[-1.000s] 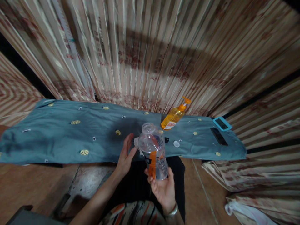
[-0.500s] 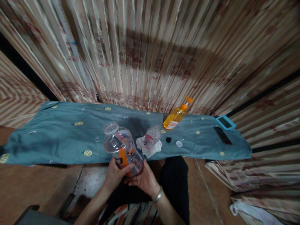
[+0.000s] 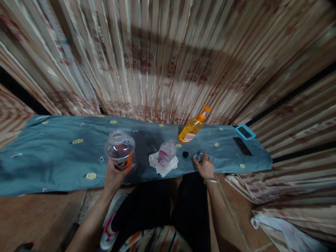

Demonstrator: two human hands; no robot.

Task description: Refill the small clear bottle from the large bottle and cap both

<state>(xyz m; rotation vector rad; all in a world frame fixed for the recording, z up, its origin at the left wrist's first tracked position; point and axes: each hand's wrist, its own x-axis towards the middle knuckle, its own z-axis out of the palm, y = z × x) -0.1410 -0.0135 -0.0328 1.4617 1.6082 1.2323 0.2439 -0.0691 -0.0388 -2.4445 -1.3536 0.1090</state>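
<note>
My left hand (image 3: pixel 117 173) is wrapped round the lower part of a large clear plastic bottle (image 3: pixel 119 145) with an orange label. The bottle stands upright at the near edge of the cloth-covered table. My right hand (image 3: pixel 206 168) reaches over the table with thumb and fingers apart, beside a small white cap (image 3: pixel 196 158). Its thumb is at the cap's near edge; whether it touches is unclear. A black cap (image 3: pixel 185 154) lies just left of that. Between my hands, a smaller clear bottle (image 3: pixel 167 153) with pink print leans on a folded white cloth (image 3: pixel 164 169).
An orange pump bottle (image 3: pixel 191 128) stands towards the back. On the right lie a dark phone (image 3: pixel 242 146) and a blue-framed device (image 3: pixel 245 132). The table (image 3: pixel 60 154) has a teal patterned cover, and striped curtains (image 3: pixel 157 63) hang close behind it.
My right hand has left the large bottle and moved right to the white cap. My left hand has brought the bottle left and turned it upright. The view has shifted slightly.
</note>
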